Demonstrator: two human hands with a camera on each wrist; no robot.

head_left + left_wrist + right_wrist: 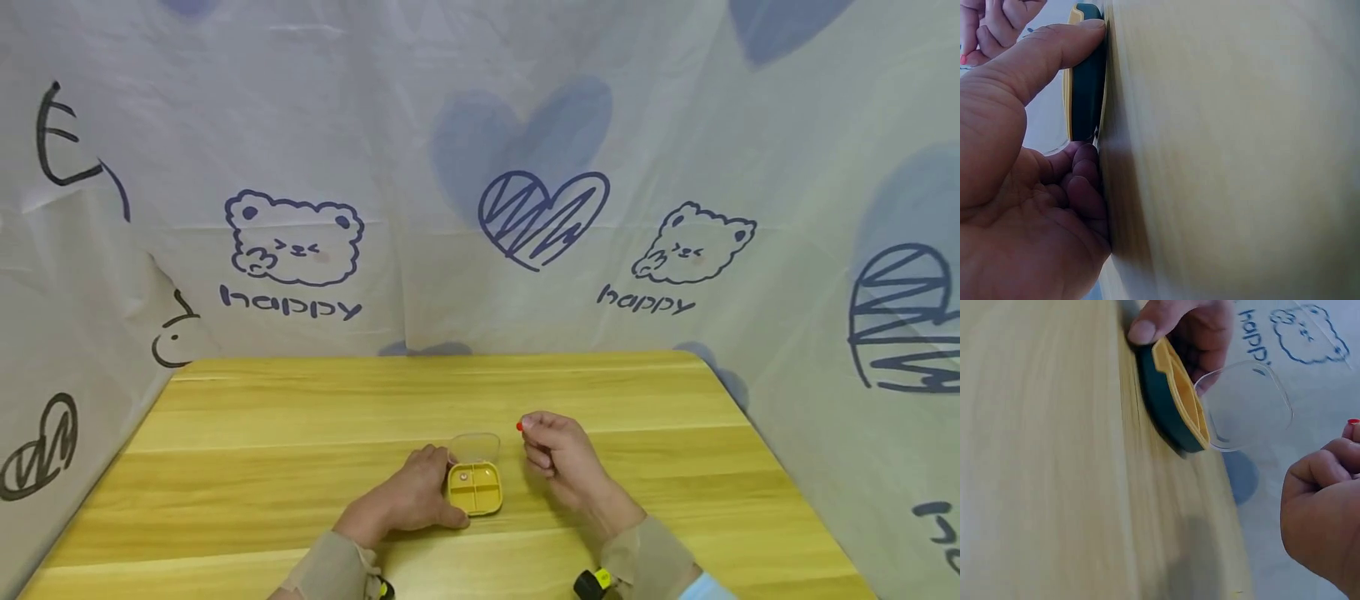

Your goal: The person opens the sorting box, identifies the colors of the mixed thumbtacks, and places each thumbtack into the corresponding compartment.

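A small pill box [475, 489], yellow inside with a dark green outer shell [1169, 403], sits on the table with its clear lid [476, 448] raised at the back. Its inside is split into four-way compartments, and a tiny pale round piece [463, 477] lies in the back left one. My left hand [416, 492] grips the box from the left, thumb [1066, 45] at the near side and fingers behind. To the right of the box and above the table, my right hand [566, 454] pinches a small red pill [519, 426] between thumb and fingertips.
The wood-grain table [300, 408] reaches back to a hanging pale cloth [405, 167] printed with hearts and bears. More of this cloth hangs along the left and right sides. Wrist camera straps [592, 582] sit on both forearms.
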